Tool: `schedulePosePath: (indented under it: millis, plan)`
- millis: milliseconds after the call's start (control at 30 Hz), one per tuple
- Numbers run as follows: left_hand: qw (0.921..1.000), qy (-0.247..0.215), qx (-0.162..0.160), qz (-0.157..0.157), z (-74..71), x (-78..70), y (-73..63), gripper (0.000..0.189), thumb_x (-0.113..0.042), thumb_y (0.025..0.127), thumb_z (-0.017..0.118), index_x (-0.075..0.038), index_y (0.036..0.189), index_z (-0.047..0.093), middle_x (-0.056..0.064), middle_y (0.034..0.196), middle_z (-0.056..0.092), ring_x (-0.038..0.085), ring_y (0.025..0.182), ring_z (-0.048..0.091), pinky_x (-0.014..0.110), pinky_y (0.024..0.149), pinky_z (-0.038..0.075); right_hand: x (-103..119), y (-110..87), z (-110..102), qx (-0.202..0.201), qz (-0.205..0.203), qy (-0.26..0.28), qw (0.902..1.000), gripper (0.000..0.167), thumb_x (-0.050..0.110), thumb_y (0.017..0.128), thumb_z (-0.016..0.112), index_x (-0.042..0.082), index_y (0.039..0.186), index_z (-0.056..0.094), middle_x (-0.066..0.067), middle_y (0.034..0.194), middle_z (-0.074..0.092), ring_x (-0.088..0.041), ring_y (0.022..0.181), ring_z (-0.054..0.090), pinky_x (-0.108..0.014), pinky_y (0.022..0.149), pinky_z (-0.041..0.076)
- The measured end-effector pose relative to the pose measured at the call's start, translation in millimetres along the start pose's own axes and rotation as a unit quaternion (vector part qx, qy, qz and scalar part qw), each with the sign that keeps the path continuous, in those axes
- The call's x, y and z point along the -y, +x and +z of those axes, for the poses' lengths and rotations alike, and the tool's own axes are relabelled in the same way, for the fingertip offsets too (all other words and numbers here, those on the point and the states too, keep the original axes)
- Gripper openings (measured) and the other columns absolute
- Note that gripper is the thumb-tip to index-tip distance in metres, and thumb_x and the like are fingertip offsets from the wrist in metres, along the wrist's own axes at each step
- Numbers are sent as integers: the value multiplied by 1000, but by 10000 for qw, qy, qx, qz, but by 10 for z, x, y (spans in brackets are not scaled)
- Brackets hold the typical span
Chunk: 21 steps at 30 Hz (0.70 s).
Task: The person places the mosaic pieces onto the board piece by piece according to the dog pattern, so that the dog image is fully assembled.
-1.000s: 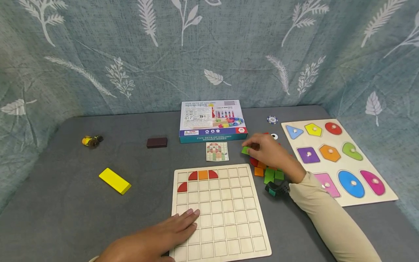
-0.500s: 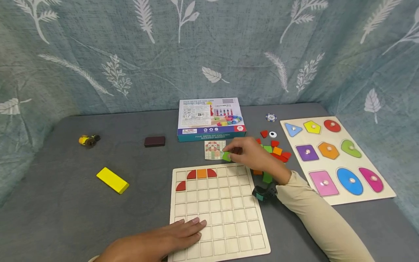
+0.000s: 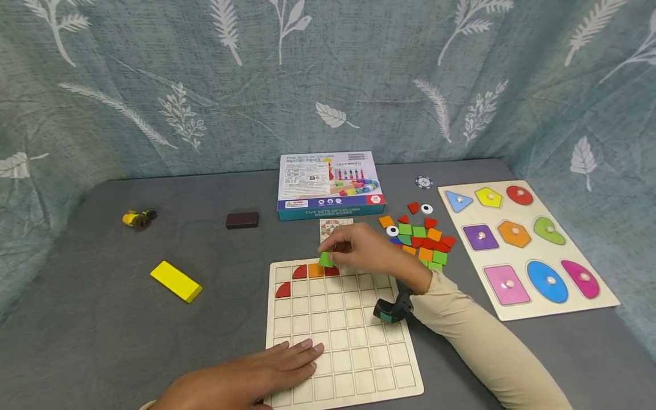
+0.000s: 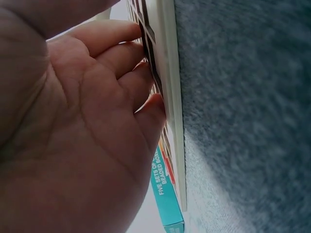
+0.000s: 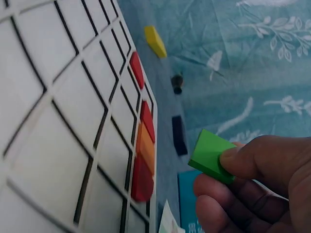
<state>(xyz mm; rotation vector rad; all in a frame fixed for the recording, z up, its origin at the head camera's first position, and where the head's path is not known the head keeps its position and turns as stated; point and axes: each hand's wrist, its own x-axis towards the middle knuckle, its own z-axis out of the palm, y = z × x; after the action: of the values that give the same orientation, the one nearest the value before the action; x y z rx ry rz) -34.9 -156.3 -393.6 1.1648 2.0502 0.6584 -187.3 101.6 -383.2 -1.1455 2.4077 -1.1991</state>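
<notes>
Between thumb and fingers my right hand (image 3: 361,249) pinches a green square tile (image 5: 210,154), held above the top row of the wooden grid board (image 3: 338,324). Along that row sit a red quarter-round tile (image 3: 299,272), an orange square tile (image 3: 315,270) and another red piece (image 3: 332,271), partly covered by the hand. One more red quarter-round (image 3: 283,290) lies in the second row at the left. My left hand (image 3: 271,367) rests with straight fingers on the board's lower left part. Behind the right hand, a small pattern card (image 3: 330,226) is half hidden.
A pile of coloured tiles (image 3: 420,232) lies right of the board, near a knobbed shape puzzle (image 3: 499,293). At the back stands a boxed bead set (image 3: 330,185). Leftward are a dark block (image 3: 242,220), a yellow block (image 3: 176,281) and a small yellow-black toy (image 3: 138,218).
My right hand has carried the green tile leftward from the pile, past the card, to above the board's top row. My left hand has shifted slightly and stays on the board.
</notes>
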Motion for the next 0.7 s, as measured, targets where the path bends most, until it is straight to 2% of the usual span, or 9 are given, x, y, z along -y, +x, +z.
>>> schedulePosePath:
  millis: [167, 333, 533, 700]
  plan:
    - [10000, 32, 36, -31, 6, 2, 2, 80, -61, 91, 49, -14, 154, 30, -2, 161, 15, 24, 145, 19, 45, 110, 32, 61, 52, 49, 311, 29, 159, 9994, 20, -1, 90, 62, 2, 106, 74, 0, 90, 67, -8, 70, 57, -24, 66, 51]
    - [9999, 95, 13, 68, 18, 25, 38, 80, -59, 92, 50, -11, 152, 33, 1, 160, 19, 24, 145, 19, 45, 110, 31, 103, 88, 132, 613, 32, 333, 9976, 20, -1, 90, 62, 2, 106, 73, 0, 89, 67, -6, 74, 58, -23, 70, 52]
    - [9996, 158, 21, 224, 25, 62, 41, 77, -57, 93, 50, -9, 152, 33, 4, 160, 19, 25, 145, 19, 45, 110, 31, 166, 117, 255, 726, -26, 604, 9955, 19, -2, 89, 64, 2, 104, 74, 2, 91, 66, -6, 78, 60, -22, 73, 53]
    - [9993, 190, 42, 321, 16, 81, 43, 76, -54, 94, 51, -9, 153, 32, 5, 161, 18, 25, 146, 17, 43, 111, 30, 245, 143, 335, 812, -78, 482, 9955, 17, -1, 89, 65, 2, 102, 74, 0, 92, 67, -5, 79, 59, -20, 75, 51]
